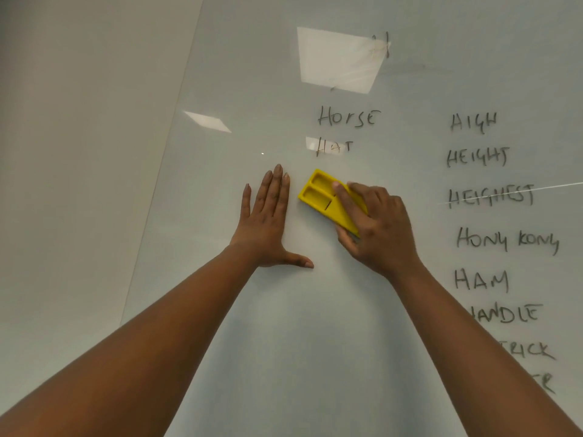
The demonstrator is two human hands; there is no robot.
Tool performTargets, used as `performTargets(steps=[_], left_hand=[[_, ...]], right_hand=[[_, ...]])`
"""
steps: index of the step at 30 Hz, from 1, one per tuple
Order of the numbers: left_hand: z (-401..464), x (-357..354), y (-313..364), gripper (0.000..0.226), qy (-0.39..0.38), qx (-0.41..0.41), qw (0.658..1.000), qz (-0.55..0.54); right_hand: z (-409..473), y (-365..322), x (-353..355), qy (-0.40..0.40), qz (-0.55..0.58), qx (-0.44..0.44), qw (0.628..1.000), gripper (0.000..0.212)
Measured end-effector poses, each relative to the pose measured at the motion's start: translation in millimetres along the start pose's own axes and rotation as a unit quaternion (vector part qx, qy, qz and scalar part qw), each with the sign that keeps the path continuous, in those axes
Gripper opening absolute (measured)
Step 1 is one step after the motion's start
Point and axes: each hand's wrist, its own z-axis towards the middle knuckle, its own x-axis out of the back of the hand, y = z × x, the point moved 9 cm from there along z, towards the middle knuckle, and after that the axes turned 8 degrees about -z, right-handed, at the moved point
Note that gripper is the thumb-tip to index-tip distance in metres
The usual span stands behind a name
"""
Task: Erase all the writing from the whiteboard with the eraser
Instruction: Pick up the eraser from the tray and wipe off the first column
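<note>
To the left of the board we see a plain off-white wall (72, 146), its surface bare and evenly lit. We also see bright ceiling-light reflections (339, 59) on the glossy surface, one large and two smaller ones lower down.

Plain off-white wall (72, 152) at left, unmarked, shaded toward the top corner. Bright ceiling-light reflections (339, 59) high up: one large panel, two smaller ones lower down. Soft, even indoor lighting, probably from overhead fixtures.
</note>
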Motion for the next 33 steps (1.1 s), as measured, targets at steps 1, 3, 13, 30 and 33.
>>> performTargets(steps=[1, 3, 13, 30, 33], left_hand=[[0.0, 0.2, -0.5, 0.141, -0.001, -0.002, 1.0, 0.003], [0.0, 1.0, -1.4, 0.14, -0.001, -0.004, 1.0, 0.002], [-2.2, 11.6, -10.7, 0.134, 0.004, -0.06, 0.997, -0.047], [0.2, 25.0, -20.6, 0.074, 0.052, -0.063, 0.966, -0.245], [-0.9, 27.3, -23.5, 0.074, 0.088, -0.058, 0.955, -0.278]], right_hand=[[2.8, 6.2, 0.0, -0.001, -0.004, -0.018, 1.0, 0.059], [11.7, 14.7, -2.1, -0.007, -0.007, -0.071, 0.997, 0.061], [11.4, -21.5, -7.1, -0.001, 0.021, -0.056, 0.998, 0.061], [-3.9, -3.9, -4.0, -0.012, 0.003, -0.13, 0.991, 0.063], [-20.3, -35.2, -4.0, -0.012, 0.024, -0.076, 0.997, 0.064]])
